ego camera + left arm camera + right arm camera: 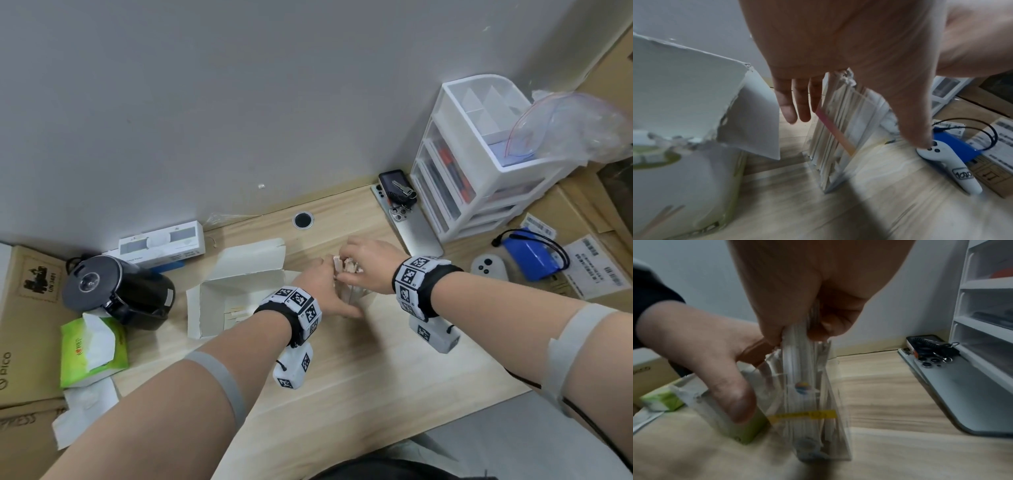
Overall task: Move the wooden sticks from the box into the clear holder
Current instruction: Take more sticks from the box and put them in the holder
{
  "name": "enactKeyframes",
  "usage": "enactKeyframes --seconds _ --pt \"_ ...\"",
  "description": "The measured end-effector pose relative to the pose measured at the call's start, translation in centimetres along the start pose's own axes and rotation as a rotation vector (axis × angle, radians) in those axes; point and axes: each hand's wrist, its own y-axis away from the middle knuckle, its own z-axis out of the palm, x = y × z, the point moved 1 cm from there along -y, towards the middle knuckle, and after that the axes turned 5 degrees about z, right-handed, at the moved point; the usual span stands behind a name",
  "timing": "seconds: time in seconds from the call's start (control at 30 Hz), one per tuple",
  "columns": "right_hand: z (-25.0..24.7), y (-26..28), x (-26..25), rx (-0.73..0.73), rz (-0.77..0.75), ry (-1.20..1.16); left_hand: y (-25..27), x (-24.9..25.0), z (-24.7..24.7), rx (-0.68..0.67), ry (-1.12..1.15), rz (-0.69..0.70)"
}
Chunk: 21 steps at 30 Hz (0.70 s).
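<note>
Light: soft, even, from overhead; room bright | Shadows: faint on the table (pixel 359 359), a darker band under the wrists | Blur: wrist views smeared, clear holder (pixel 818 402) streaky, left hand (pixel 838 40) unfocused | Edges: bowed

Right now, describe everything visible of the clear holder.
The clear holder is a tall, narrow, transparent box, seemingly plastic, standing upright on the wooden desk. A yellow label strip crosses one wall. It holds wooden sticks poking above its open top. The left hand grips its side, thumb pressed on the wall; the right hand pinches sticks at the top.
</note>
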Motion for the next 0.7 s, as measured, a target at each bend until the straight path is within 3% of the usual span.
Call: enactKeyframes --seconds 0.1,0.3,0.4,0.53,0.7 --pt "1.0 0.3 0.0 -0.043 -0.015 0.099 -0.2 -0.6 1.0 0.004 -0.014 -0.027" --pt "2.2 0.3 -0.7 0.179 -0.082 0.18 -0.4 -0.4 0.4 0.061 -0.027 0.046" --pt "3.3 0.2 -0.9 0.12 -0.138 0.114 -0.1 -0.3 -0.2 0.028 -0.063 0.071" --pt "5.1 0.0 -1.1 0.002 -0.019 0.133 0.7 -0.4 -1.0 0.062 0.056 0.058" --pt "6.0 0.4 -1.4 0.04 0.023 0.19 1.2 -0.6 -0.8 0.045 0.088 0.036"
